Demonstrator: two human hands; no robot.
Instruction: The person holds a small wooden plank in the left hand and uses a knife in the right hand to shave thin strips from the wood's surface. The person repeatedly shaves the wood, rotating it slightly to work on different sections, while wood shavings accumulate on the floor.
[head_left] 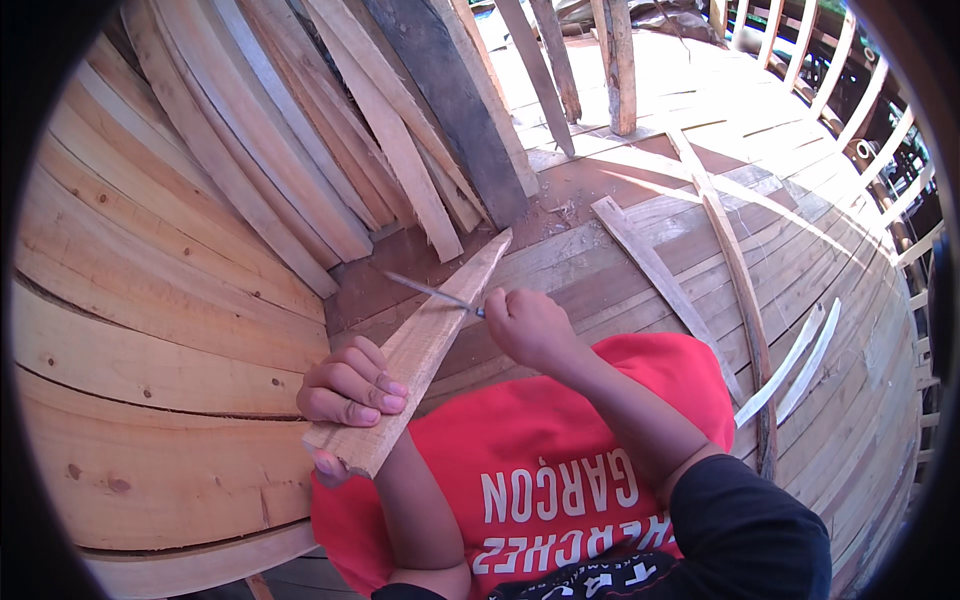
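A pale wooden board (pixel 440 315) slants up and away from me, its far tip tapered and its near end close to my lap. My left hand (pixel 355 390) is wrapped round the near end, fingers over the top face and thumb below. In my right hand (pixel 528 325) is the handle of what looks like a thin-bladed knife (pixel 430 290); my closed fist hides most of the handle. Its slim grey blade points left and lies across the board's upper part. Whether the edge bites into the wood cannot be made out.
A red cloth (pixel 450 450) covers my lap. Several planks (pixel 300 130) lean beside a dark post (pixel 440 90), next to a board wall (pixel 150 370) on the left. On the slatted floor (pixel 840 440) lie long wooden strips (pixel 725 240), two white curved strips (pixel 780 370) and shavings (pixel 565 208).
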